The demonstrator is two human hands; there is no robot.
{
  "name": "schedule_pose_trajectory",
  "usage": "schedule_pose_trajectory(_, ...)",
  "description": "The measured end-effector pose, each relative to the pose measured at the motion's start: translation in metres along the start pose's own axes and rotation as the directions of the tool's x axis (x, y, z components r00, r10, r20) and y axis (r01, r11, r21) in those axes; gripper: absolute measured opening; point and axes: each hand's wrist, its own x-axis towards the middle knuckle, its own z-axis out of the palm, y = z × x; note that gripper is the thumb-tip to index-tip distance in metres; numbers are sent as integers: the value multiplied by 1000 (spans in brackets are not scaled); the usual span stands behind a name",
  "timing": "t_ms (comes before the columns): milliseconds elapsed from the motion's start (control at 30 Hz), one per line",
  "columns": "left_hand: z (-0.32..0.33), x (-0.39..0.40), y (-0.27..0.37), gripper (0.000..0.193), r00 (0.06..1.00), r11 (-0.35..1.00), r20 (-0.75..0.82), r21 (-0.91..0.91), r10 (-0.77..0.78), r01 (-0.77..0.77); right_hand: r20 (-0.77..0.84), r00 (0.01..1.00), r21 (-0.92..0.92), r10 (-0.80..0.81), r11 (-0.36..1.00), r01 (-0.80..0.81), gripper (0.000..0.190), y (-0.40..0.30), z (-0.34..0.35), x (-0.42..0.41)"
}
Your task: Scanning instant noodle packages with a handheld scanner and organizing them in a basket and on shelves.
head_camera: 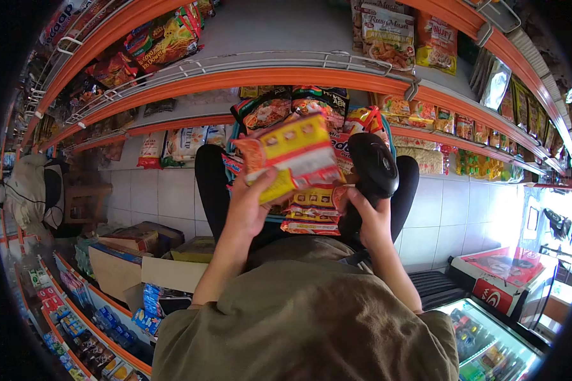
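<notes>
My left hand (249,207) grips the lower left of a yellow and red instant noodle packet (293,155), with its printed back turned up and blurred. A black handheld barcode scanner (372,159) is in my right hand (375,216), its head close beside the packet's right edge. Beneath both sits a teal basket (392,126) between my knees, largely covered by noodle packets. Black noodle packets (267,112) stand at its far side. Nearer my body, several more yellow and red packets (314,214) lie overlapped.
Orange-edged shelves (248,78) with low wire rails cross in front, carrying seasoning pouches (388,38) and noodle packs (171,38). Opened cardboard boxes (117,266) stand behind on the left. A glass-topped cooler (493,340) and a red-topped freezer (505,266) are at the right.
</notes>
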Motion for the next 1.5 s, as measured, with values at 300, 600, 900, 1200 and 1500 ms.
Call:
schedule_pose_trajectory(300,-15,10,20,35,975,980,-109,-23,195,-198,350,931,-180,106,983,-44,39,-2,-2,-18)
schedule_pose_trajectory(600,-15,8,11,37,981,984,-94,-26,171,-174,398,913,-210,87,978,-2,39,1,2,-14)
schedule_pose_trajectory(900,-12,9,7,34,984,987,-84,-12,157,-159,324,943,-238,75,971,5,34,2,3,-13)
schedule_pose_trajectory(1200,-25,4,-20,42,797,430,600,-738,67,520,72,990,-469,-119,872,139,37,-3,-1,6)
schedule_pose_trajectory(1500,7,7,-22,17,509,116,844,-529,167,840,372,917,-917,-143,98,387,61,0,6,16)
